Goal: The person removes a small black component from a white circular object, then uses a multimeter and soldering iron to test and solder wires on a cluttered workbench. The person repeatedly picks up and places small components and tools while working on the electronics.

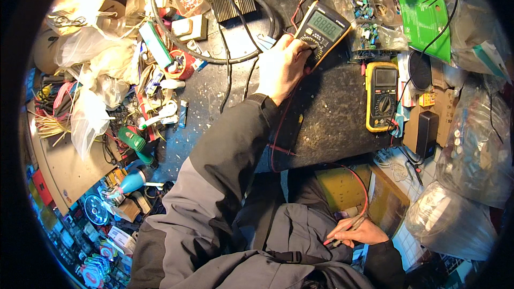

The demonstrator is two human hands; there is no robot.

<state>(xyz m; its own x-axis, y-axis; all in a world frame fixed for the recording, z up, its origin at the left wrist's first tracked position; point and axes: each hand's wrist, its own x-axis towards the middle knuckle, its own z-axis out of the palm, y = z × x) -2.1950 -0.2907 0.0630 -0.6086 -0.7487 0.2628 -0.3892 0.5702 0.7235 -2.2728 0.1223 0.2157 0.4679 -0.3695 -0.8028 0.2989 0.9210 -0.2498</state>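
Observation:
My left hand (284,68) reaches across the bench to a dark multimeter (327,28) with an orange edge, lit segments showing on its screen. Its thumb and fingers are closed around the rotary dial, which they mostly hide. Low over my lap, my right hand (365,234) is closed on slim test probes (355,223); a small red end pokes out at the fingers. How many probes lie in the grip I cannot tell. From there a red test lead (366,192) arcs up to the bench and runs toward the multimeter.
A second, yellow multimeter (382,96) lies on the dark bench (214,83) to the right. Thick black cable (155,13) loops at the back left. Bags of small components (369,35) and a green sheet (425,27) fill the far right. Clutter and a green-handled tool (134,140) crowd the left.

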